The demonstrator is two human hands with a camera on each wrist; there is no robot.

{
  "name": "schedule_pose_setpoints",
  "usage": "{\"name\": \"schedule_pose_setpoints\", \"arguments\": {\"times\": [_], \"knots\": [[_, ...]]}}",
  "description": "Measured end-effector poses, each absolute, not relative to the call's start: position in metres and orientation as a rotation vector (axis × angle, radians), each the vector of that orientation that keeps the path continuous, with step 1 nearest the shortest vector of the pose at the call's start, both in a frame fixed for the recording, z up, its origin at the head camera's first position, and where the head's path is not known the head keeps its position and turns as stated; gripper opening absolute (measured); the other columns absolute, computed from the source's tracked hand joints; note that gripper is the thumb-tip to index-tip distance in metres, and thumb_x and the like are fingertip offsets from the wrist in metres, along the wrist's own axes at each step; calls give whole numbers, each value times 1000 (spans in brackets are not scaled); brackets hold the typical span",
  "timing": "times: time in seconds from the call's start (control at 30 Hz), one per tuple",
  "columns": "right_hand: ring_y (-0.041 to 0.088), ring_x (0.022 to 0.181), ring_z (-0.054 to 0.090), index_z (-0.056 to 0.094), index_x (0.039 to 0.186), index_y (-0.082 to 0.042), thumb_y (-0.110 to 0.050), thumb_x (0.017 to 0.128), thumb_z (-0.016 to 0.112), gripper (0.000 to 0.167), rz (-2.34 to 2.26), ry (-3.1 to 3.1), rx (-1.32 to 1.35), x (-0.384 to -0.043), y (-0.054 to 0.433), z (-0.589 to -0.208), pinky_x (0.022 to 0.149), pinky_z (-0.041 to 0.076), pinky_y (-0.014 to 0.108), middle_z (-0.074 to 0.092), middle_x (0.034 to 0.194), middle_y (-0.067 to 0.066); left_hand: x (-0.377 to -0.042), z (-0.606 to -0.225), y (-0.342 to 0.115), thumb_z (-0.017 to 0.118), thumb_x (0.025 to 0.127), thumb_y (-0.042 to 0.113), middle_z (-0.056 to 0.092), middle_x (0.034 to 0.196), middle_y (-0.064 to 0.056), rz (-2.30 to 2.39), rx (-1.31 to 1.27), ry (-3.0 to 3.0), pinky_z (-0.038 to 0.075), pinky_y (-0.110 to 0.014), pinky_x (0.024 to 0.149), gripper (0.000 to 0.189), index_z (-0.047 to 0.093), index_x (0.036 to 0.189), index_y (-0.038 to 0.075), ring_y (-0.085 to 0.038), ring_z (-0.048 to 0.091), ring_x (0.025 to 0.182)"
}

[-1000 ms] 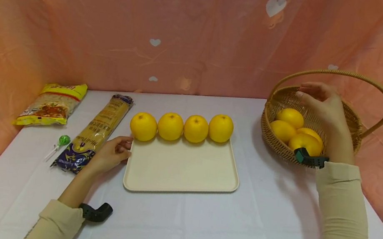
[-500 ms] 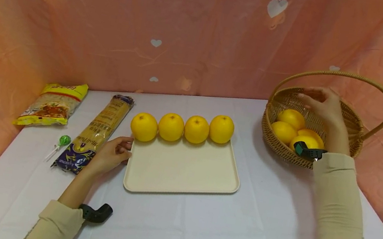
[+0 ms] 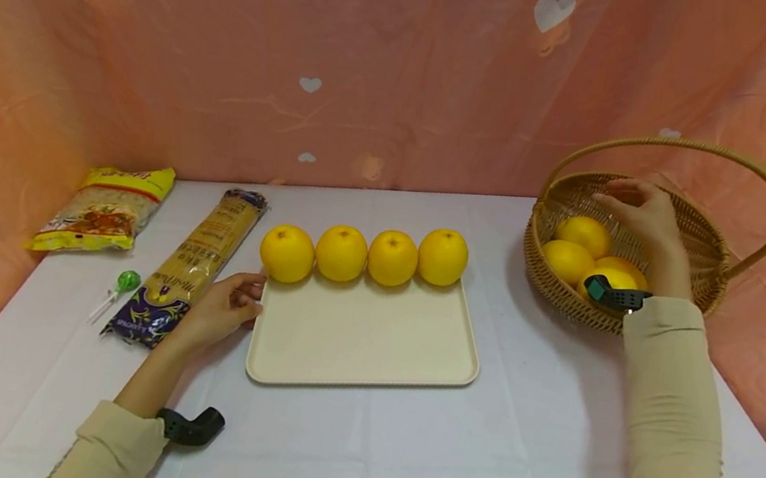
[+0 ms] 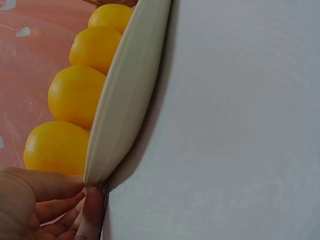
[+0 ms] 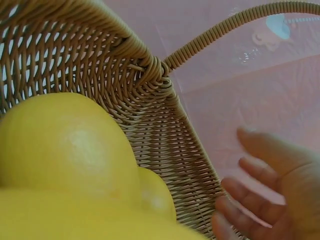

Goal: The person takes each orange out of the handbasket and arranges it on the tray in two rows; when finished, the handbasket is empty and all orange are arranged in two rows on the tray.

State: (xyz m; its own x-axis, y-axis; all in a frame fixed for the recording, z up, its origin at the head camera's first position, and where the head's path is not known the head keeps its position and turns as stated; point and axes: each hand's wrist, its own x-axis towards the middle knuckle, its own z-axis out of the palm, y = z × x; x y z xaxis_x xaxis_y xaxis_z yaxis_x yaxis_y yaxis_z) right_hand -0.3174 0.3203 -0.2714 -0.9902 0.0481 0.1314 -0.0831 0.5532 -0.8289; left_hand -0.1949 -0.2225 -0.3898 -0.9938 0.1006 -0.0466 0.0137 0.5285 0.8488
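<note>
At the far left of the bench (image 3: pixel 332 450), a yellow snack bag (image 3: pixel 102 209) lies near the pink backdrop (image 3: pixel 397 64). Just right of it a green lollipop (image 3: pixel 127 281) lies beside the long spaghetti packet (image 3: pixel 196 263), which runs lengthwise away from you.

Your left hand (image 3: pixel 219 311) lies on the bench between that packet and the cream tray (image 3: pixel 366 338). Its fingers are curled, and the wrist view shows the thumb and fingertips (image 4: pixel 92 207) pinching the tray's near-left rim (image 4: pixel 125 105).

On the tray, four oranges (image 3: pixel 365 253) stand in a row along the far edge, each touching the next; the leftmost one (image 4: pixel 55 147) sits just beyond your thumb. The nearer part of the tray is bare.

Well to the right stands the wicker basket (image 3: pixel 558 285) with its hoop handle (image 3: pixel 680 145) arching over it. Inside it lie more oranges (image 3: pixel 579 247), packed against each other and against the woven wall (image 5: pixel 100 65).

Your right hand (image 3: pixel 641 215) is inside the basket, under the handle, above the oranges at the far side. Its fingers (image 5: pixel 255 185) are spread and relaxed, holding nothing; from the wrist view they hang near the basket wall, apart from the closest orange (image 5: pixel 65 145).
</note>
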Motion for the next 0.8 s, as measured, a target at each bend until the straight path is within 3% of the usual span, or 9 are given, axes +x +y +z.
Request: {"name": "schedule_pose_setpoints", "arguments": {"times": [0.1, 0.2, 0.3, 0.37, 0.43, 0.5, 0.63, 0.7, 0.8], "knots": [[32, 120, 40, 33, 142, 0, -40, 90, 57, 70, 1278, -2841, 32, -320, 320, -273, 100, 33, 50, 45, 132, 16, -194, -390, -222, 56, 88, -3, 51, 108, -24, 1494, 110, 2663, 52, -22, 63, 46, 42, 131, -10, -20, 52, 82], [47, 128, 24, 19, 145, 5, -35, 92, 55, 75, 1139, -3027, 128, -323, 323, -275, 104, 24, 58, 23, 144, 32, -193, -390, -222, 56, 88, -4, 51, 109, -24, 1505, 111, 2655, 52, -22, 64, 46, 41, 131, -10, -20, 52, 83], [43, 120, 34, 6, 148, 1, -28, 94, 53, 77, 1232, -3125, 143, -324, 323, -280, 98, 37, 52, 12, 149, 30, -193, -390, -222, 56, 88, -3, 51, 109, -24, 1503, 110, 2656, 52, -22, 64, 46, 41, 131, -10, -19, 52, 83], [35, 108, 41, 1, 149, -2, -23, 95, 52, 77, 1353, -3129, 107, -325, 322, -284, 86, 46, 41, 9, 150, 28, -192, -389, -222, 56, 88, -3, 51, 109, -25, 1502, 115, 2659, 52, -22, 64, 46, 42, 131, -10, -19, 52, 83], [27, 96, 44, -4, 149, -8, -17, 96, 50, 77, 1524, -3099, 61, -325, 320, -287, 74, 49, 32, 8, 150, 26, -192, -389, -222, 55, 88, -4, 52, 108, -25, 1499, 119, 2666, 51, -22, 64, 45, 42, 131, -10, -19, 52, 83], [25, 95, 44, -9, 149, -11, -14, 96, 48, 77, 1581, -3101, 65, -326, 320, -290, 72, 47, 27, 7, 149, 28, -193, -389, -222, 55, 88, -4, 51, 108, -25, 1510, 127, 2660, 52, -22, 64, 45, 41, 131, -11, -19, 52, 83], [35, 114, 34, -14, 148, -14, -15, 98, 46, 78, 1575, -3149, 112, -326, 321, -292, 88, 41, 35, -3, 151, 28, -193, -389, -223, 54, 88, -5, 51, 108, -26, 1534, 140, 2646, 53, -23, 64, 45, 41, 131, -11, -17, 53, 81], [40, 124, 23, -11, 148, -12, -18, 97, 47, 77, 1510, -3169, 150, -326, 321, -291, 100, 33, 46, -4, 151, 27, -193, -390, -223, 54, 88, -5, 51, 108, -26, 1546, 142, 2640, 53, -23, 64, 45, 41, 131, -12, -16, 53, 80], [42, 128, 13, -1, 149, -6, -19, 96, 50, 75, 1415, -3182, 192, -327, 321, -290, 106, 19, 55, 2, 151, 27, -194, -390, -224, 53, 88, -6, 50, 108, -26, 1558, 139, 2635, 53, -23, 64, 45, 41, 131, -12, -15, 53, 80]]}}
